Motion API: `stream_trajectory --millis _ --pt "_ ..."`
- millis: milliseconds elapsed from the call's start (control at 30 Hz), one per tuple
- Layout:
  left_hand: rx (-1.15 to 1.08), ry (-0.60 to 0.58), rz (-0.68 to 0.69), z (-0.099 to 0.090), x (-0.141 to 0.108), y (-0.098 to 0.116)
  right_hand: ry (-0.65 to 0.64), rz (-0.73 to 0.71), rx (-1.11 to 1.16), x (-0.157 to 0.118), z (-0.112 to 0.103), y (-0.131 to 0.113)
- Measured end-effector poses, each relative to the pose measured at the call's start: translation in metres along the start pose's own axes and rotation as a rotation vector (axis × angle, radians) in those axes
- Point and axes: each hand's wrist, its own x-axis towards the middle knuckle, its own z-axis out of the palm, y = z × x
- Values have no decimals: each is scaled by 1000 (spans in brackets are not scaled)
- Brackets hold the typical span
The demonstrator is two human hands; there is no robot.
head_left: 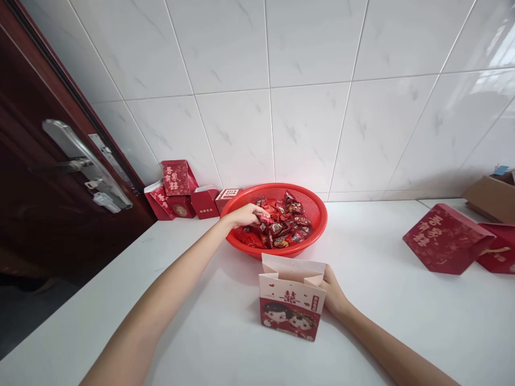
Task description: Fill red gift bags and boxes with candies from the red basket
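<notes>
My left hand (pixel 246 215) reaches over the rim of a red plastic basket (pixel 322 217). Its fingers are closed on a pink-red wrapped candy (pixel 265 219). Around it in the basket lie several wrapped candies (pixel 287 225), in dark red, brighter red and some gold. In front of the basket, my right hand (pixel 333 289) grips the right side of a paper candy box (pixel 292 303). This box stands upright with its top open, cream above and red below, printed with two cartoon figures. My right fingers are partly hidden behind it.
Several red paper boxes (pixel 177 187) stand by the wall at the left. At the right sit another red box (pixel 444 238), a further red box (pixel 501 249) and a brown cardboard box (pixel 488 195). A dark door (pixel 40 177) borders the white table (pixel 201 332) on the left; tiles cover the wall behind.
</notes>
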Motion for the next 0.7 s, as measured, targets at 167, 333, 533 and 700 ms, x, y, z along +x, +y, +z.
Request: stream_trajectory --millis 167,333,533,700 --pt "-256 134 7 1 1 2 -7 -6 4 0 0 -2" --pt "-295 211 49 0 -2 4 -30 1 1 1 -1 -4" --pt "-292 259 33 1 -4 9 -30 2 -13 2 -1 -3" --pt "-290 240 9 0 -7 11 -52 36 -9 1 1 -6"
